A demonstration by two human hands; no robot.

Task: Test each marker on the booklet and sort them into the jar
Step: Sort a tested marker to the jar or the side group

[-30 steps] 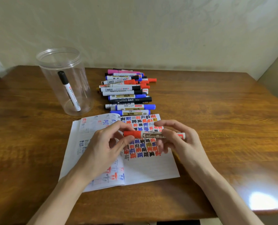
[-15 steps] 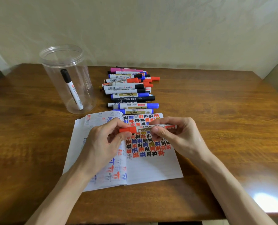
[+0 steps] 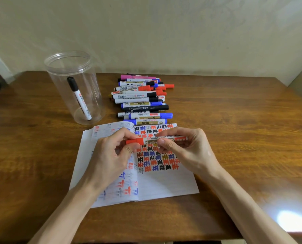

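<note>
Wooden table (image 3: 234,120), red marker (image 3: 150,140) above booklet (image 3: 164,184)

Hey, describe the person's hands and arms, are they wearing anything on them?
Nothing worn. The left hand and right hand are bare: no gloves, rings, watch or bracelet. The left forearm and right forearm are uncovered, with no sleeve in view.
</note>
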